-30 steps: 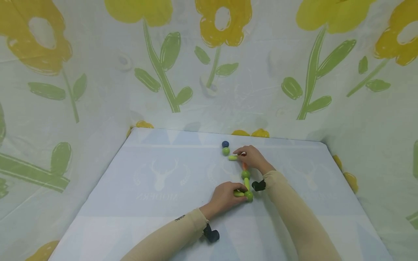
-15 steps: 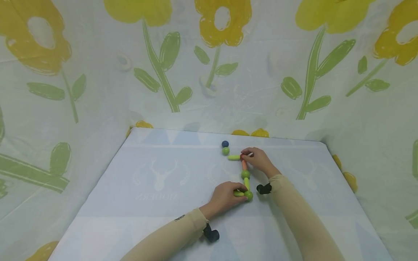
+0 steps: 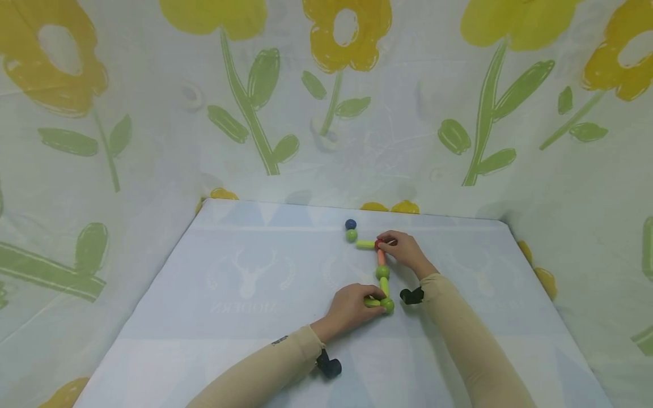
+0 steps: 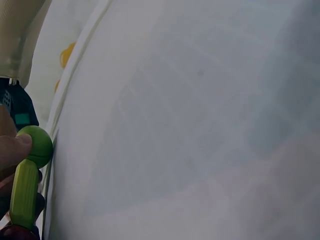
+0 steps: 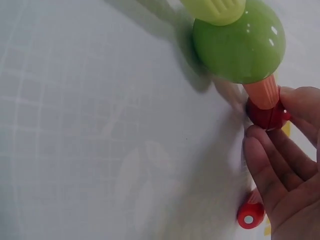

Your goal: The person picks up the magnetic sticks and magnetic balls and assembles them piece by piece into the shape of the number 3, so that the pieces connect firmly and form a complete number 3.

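In the head view, my left hand point(image 3: 352, 309) pinches a green ball point(image 3: 388, 306) and covers part of the yellow-green rod point(image 3: 372, 302) beside it. The left wrist view has the thumb on that green ball point(image 4: 38, 145), with the rod point(image 4: 24, 192) running to a dark red ball point(image 4: 17, 233). My right hand point(image 3: 405, 251) pinches a red ball point(image 5: 266, 116) between thumb and fingers. From the red ball, an orange rod point(image 3: 381, 258), another green ball point(image 3: 382, 272) and a yellow-green rod point(image 3: 385, 287) lead toward the left hand. Another yellow-green rod point(image 3: 364, 245) points left from the red ball.
Behind the chain, a blue ball point(image 3: 351, 224) and a green ball point(image 3: 351, 236) lie together. A red rod end with a white dot point(image 5: 250, 216) shows below the right fingers. Flower-printed curtains point(image 3: 377, 130) surround the pale table point(image 3: 204, 317).
My right hand has shifted slightly right, from around the yellow-green rod's end to the red ball, which now shows. The left hand stays put.
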Demonstrator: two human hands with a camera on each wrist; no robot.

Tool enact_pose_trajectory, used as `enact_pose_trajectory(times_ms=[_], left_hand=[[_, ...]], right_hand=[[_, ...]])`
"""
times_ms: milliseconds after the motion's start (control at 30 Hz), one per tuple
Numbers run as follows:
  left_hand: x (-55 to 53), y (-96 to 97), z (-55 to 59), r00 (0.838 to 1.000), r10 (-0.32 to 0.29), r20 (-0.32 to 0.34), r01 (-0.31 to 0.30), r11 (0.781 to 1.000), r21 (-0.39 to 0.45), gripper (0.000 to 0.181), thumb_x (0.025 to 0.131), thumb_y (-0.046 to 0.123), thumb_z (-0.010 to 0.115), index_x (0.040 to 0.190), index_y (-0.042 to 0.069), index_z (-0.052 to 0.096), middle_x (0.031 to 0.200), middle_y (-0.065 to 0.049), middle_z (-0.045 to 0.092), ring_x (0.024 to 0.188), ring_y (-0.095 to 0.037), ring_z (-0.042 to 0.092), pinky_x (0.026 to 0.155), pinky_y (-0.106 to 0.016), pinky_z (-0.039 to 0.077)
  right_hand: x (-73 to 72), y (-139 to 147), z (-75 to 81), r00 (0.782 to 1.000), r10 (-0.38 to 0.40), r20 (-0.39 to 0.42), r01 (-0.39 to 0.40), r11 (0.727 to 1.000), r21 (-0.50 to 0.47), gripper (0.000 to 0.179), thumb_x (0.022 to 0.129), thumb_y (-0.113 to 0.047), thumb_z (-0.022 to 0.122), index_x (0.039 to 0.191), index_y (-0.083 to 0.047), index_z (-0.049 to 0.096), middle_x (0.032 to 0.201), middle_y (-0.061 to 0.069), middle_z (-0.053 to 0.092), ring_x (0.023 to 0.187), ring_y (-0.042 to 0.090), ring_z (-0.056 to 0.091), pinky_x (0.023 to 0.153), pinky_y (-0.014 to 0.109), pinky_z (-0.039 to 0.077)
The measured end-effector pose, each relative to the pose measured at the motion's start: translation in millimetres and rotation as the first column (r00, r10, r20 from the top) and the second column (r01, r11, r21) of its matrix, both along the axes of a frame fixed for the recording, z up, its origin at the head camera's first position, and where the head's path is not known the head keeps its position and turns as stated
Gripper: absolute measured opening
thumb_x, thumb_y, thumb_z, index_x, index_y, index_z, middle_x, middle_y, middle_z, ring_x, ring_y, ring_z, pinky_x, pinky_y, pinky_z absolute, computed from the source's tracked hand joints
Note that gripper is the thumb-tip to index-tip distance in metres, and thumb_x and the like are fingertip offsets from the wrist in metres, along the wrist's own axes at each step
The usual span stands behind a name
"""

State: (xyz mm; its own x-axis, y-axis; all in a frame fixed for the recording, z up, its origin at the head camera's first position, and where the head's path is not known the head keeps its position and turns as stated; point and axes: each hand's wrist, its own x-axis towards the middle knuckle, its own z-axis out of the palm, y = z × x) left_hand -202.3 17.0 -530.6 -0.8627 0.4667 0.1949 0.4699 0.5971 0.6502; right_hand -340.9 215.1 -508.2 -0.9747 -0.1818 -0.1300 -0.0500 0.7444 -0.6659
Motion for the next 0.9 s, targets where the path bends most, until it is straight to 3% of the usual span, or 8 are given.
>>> enact_pose_trajectory(times_ms=[267, 400, 533, 633, 767, 900], left_hand=[[0.0, -0.1, 1.8, 1.000, -0.010, -0.005, 0.010, 1.000, 0.007, 0.025, 0.087, 0.035, 0.081, 0.109, 0.024, 0.078, 0.094, 0.016, 0.071, 0.075, 0.001, 0.050, 0.070, -0.017, 0.040], [-2.8, -3.8, 5.6, 0.999, 0.026, 0.022, -0.027, 0.999, 0.035, 0.026, 0.090, 0.037, 0.077, 0.112, 0.022, 0.078, 0.100, 0.013, 0.074, 0.086, -0.003, 0.059, 0.079, -0.022, 0.046], [-14.6, -14.4, 7.0, 0.995, 0.089, 0.055, -0.091, 0.995, 0.040, 0.030, 0.095, 0.041, 0.069, 0.115, 0.020, 0.077, 0.107, 0.013, 0.074, 0.098, -0.008, 0.063, 0.089, -0.030, 0.049], [-27.9, -25.4, 4.6, 0.987, 0.156, 0.048, -0.157, 0.987, 0.036, 0.030, 0.096, 0.041, 0.067, 0.114, 0.020, 0.076, 0.105, 0.012, 0.074, 0.099, -0.011, 0.063, 0.090, -0.034, 0.049], [-43.3, -39.6, 1.6, 0.970, 0.244, -0.002, -0.244, 0.969, 0.027, 0.028, 0.094, 0.035, 0.071, 0.114, 0.016, 0.075, 0.103, 0.005, 0.074, 0.099, -0.017, 0.064, 0.089, -0.038, 0.050], [-56.2, -48.3, -3.4, 0.947, 0.316, -0.055, -0.318, 0.947, -0.037, 0.034, 0.090, 0.034, 0.076, 0.118, 0.015, 0.074, 0.107, 0.002, 0.073, 0.102, -0.020, 0.063, 0.090, -0.040, 0.048]], right_hand=[[2.3, 2.8, 1.0, 1.000, 0.015, -0.024, -0.015, 1.000, -0.025, 0.031, 0.100, -0.028, 0.067, 0.126, -0.012, 0.068, 0.122, 0.010, 0.068, 0.109, 0.028, 0.061, 0.086, 0.039, 0.052], [3.8, 3.5, 1.0, 0.999, 0.017, -0.033, -0.018, 0.999, -0.027, 0.031, 0.100, -0.027, 0.067, 0.126, -0.011, 0.068, 0.122, 0.010, 0.068, 0.110, 0.028, 0.062, 0.086, 0.040, 0.052], [3.6, 2.5, 0.7, 1.000, 0.004, -0.009, -0.004, 1.000, -0.024, 0.031, 0.100, -0.027, 0.067, 0.127, -0.012, 0.068, 0.122, 0.010, 0.067, 0.110, 0.029, 0.061, 0.087, 0.040, 0.052], [2.3, 1.8, 0.1, 1.000, 0.001, 0.005, 0.000, 1.000, -0.027, 0.032, 0.100, -0.028, 0.067, 0.127, -0.012, 0.067, 0.123, 0.009, 0.067, 0.111, 0.028, 0.060, 0.087, 0.040, 0.052], [1.1, 1.3, -0.8, 1.000, -0.003, 0.010, 0.003, 0.999, -0.034, 0.031, 0.100, -0.027, 0.067, 0.127, -0.013, 0.067, 0.122, 0.008, 0.067, 0.112, 0.028, 0.060, 0.090, 0.041, 0.052], [1.4, 0.5, -0.9, 1.000, -0.012, 0.018, 0.012, 0.999, -0.040, 0.030, 0.099, -0.026, 0.068, 0.127, -0.013, 0.068, 0.122, 0.009, 0.067, 0.112, 0.028, 0.059, 0.092, 0.041, 0.051]])
